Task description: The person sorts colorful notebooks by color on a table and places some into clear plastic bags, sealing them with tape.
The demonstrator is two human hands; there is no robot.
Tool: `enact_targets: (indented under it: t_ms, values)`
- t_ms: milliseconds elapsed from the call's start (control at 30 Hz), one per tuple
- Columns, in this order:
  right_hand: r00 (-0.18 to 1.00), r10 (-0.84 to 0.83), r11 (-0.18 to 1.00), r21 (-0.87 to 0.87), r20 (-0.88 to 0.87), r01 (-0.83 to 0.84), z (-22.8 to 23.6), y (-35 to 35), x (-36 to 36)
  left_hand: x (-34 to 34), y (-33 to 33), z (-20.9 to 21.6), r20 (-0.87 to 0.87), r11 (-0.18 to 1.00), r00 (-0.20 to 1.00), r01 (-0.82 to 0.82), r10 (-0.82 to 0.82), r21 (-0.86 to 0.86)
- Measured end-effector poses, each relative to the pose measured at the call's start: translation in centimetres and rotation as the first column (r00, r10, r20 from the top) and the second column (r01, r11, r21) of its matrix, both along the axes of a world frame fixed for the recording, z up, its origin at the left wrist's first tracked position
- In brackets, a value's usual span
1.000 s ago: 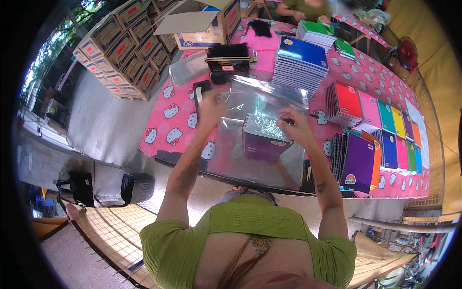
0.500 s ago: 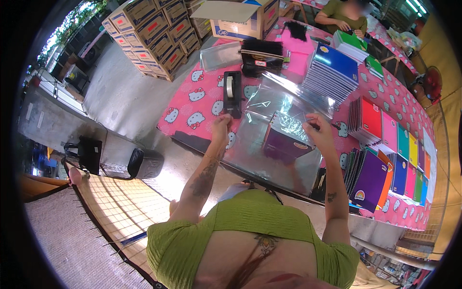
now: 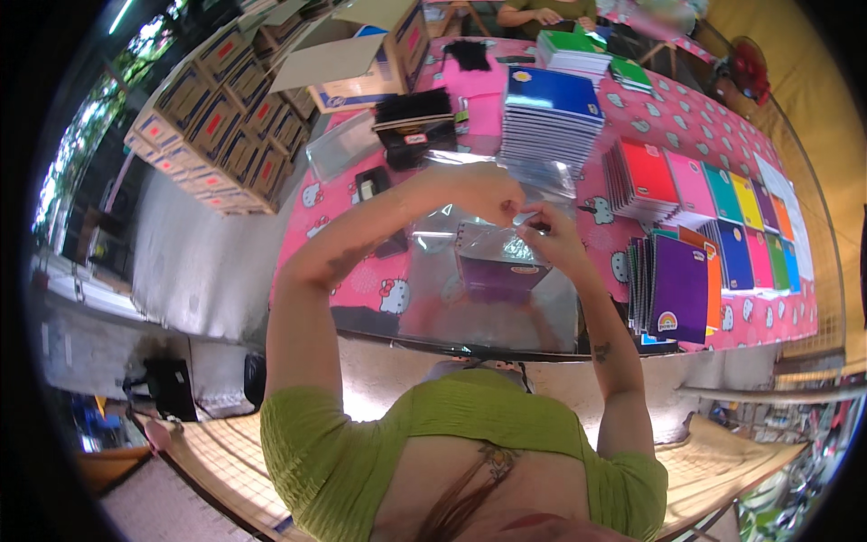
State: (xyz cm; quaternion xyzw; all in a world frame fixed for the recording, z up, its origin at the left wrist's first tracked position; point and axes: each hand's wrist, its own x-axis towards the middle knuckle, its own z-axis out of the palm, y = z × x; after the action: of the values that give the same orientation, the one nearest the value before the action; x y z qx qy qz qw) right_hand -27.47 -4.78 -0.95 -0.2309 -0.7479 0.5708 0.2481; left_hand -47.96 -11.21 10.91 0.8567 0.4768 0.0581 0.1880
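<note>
On the table (image 3: 668, 117), the tape dispenser (image 3: 371, 183) lies left of the plastic sheet (image 3: 533, 332), notebooks (image 3: 646, 176) right. Stacked cartons (image 3: 209, 122) stand left of the table.

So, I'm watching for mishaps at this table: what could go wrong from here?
The left forearm crosses over the tape dispenser and might knock it. The clear plastic, creased over the purple notebook, could wrinkle further. The blue notebook stack stands just beyond the left hand, so a bump might topple it.

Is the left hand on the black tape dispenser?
No: the left hand is beside the right hand, with the tape dispenser off to their left.
</note>
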Motion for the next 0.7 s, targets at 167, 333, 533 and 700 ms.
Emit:
enact_targets:
  t_ms: [167,333,533,700]
  values:
    - [1.000,0.001,1.000,-0.031,-0.015,-0.001,1.7,-1.5,-0.5,-4.8,6.1,-11.1,0.328,0.670,0.934,0.151,0.145,-0.727]
    - [0.993,-0.121,0.980,0.162,0.007,0.119,1.1,-1.4,0.3,-4.6,1.2,-18.8,0.422,0.501,0.509,-0.021,0.750,-0.865]
    - [0.911,-0.169,0.981,0.025,-0.377,0.192,-5.4,-4.0,4.0,-7.5,-8.6,-18.0,0.805,0.808,0.117,0.030,0.581,-0.588]
    - [0.989,-0.083,0.973,-0.226,-0.122,0.053,-5.5,-5.2,1.6,0.8,-14.2,-20.2,0.791,0.689,0.030,-0.512,0.612,-0.513]
